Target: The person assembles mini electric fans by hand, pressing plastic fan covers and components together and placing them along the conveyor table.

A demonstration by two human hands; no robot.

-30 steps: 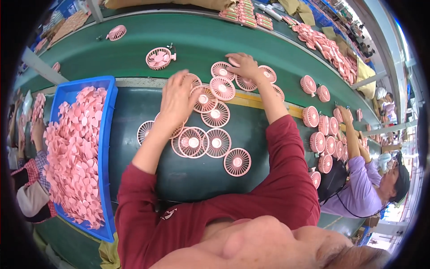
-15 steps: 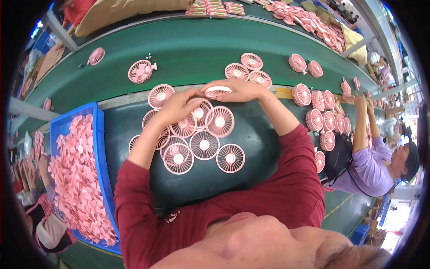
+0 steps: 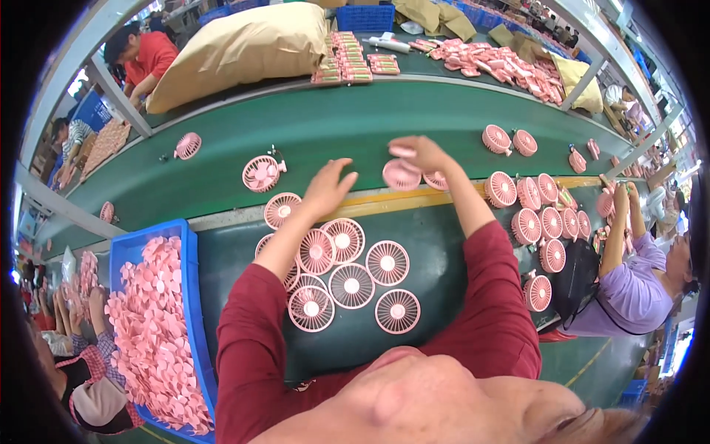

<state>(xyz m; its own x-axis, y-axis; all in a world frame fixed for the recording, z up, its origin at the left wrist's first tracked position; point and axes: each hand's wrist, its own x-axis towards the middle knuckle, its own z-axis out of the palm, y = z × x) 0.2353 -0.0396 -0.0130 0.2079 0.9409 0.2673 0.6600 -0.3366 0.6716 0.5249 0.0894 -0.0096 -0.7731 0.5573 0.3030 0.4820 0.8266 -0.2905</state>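
Note:
My left hand [image 3: 330,189] is open, fingers apart and holding nothing, over the near edge of the green conveyor belt. Farther right, my right hand [image 3: 424,154] is over the belt, its fingers curled on a pink fan guard [image 3: 401,175] that is smeared by motion. Another guard [image 3: 436,180] lies partly hidden beneath that wrist. On the dark worktop between my arms lie several round pink guards, such as one at the right [image 3: 398,311] and one in the middle [image 3: 351,286]. My left forearm covers part of this group.
A blue crate [image 3: 190,296] full of pink fan blades stands at my left. The green belt [image 3: 347,111] crosses ahead, carrying a guard with blades in it [image 3: 261,174]. Assembled fan heads [image 3: 526,226] gather at the right, near a co-worker in purple [image 3: 636,285]. A large brown sack [image 3: 244,59] lies beyond.
My hands have come apart. The right hand has moved right and outward to the guards on the belt; the left has opened above the belt's edge. The view has tilted up.

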